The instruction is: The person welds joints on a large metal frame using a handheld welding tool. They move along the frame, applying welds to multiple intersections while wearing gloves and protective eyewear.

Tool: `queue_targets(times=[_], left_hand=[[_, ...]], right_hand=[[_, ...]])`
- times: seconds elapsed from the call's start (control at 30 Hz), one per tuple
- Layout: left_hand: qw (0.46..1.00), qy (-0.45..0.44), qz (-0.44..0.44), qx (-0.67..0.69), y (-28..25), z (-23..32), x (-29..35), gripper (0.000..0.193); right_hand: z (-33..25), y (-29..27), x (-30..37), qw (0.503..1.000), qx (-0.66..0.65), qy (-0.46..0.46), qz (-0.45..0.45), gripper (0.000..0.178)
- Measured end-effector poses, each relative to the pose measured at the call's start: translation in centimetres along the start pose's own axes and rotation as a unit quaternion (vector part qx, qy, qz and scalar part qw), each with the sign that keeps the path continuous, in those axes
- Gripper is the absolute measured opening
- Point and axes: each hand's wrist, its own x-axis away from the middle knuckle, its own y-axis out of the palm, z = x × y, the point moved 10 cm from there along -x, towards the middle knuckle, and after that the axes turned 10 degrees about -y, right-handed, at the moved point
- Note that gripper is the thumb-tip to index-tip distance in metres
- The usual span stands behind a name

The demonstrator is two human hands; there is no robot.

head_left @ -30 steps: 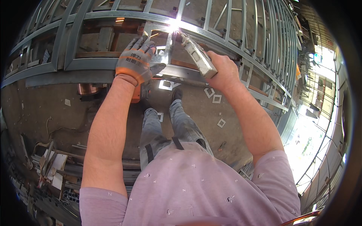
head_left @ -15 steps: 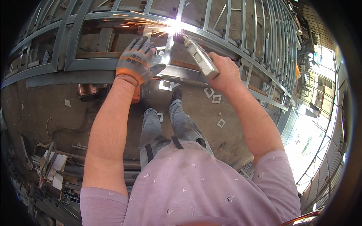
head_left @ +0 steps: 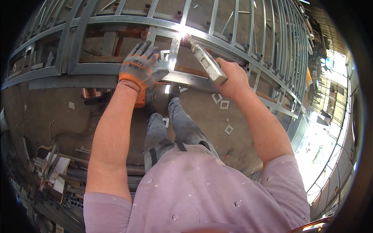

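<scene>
The fingers of the left hand, in a grey and orange work glove, spread wide and press flat on the metal frame, across a grey horizontal bar. The right hand is bare and its fingers wrap tight around the welding tool, a pale, boxy handle that it holds at the near end.

Against the picture of a second ago little has changed: both hands stay where they were, and the bright glare at the tool's tip has stayed on the same joint, though it looks a little smaller now. The gloved hand has not shifted along the bar.

The tool's long axis runs diagonally, from the right hand up and to the far left. Its tip points at the spot where a vertical bar meets the upper horizontal bar of the frame, right at the white flare. The tool lies just right of the gloved hand, apart from it.

Below, small square metal pieces lie on the dirt floor near the person's legs.
</scene>
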Motion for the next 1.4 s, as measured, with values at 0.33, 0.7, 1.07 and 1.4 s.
queue_targets(times=[0.33,0.7,1.07,1.4], left_hand=[[0.982,-0.116,0.136,0.062,-3.8,-11.0,1.1,0.035],[0.984,-0.124,0.131,0.001,-5.1,-11.9,0.9,0.041],[0.984,-0.148,0.097,-0.007,-5.0,-11.8,0.5,0.046],[0.984,-0.153,0.094,0.003,-4.8,-12.0,0.8,0.051]], right_hand=[[2.2,-3.9,2.0,0.937,-0.284,-0.195,-0.055,0.035],[-1.3,0.0,-5.1,0.829,-0.44,-0.118,-0.324,0.047],[-2.9,5.4,-8.4,0.767,-0.491,-0.114,-0.397,0.044],[-2.8,5.9,-8.9,0.763,-0.476,-0.074,-0.431,0.054]])
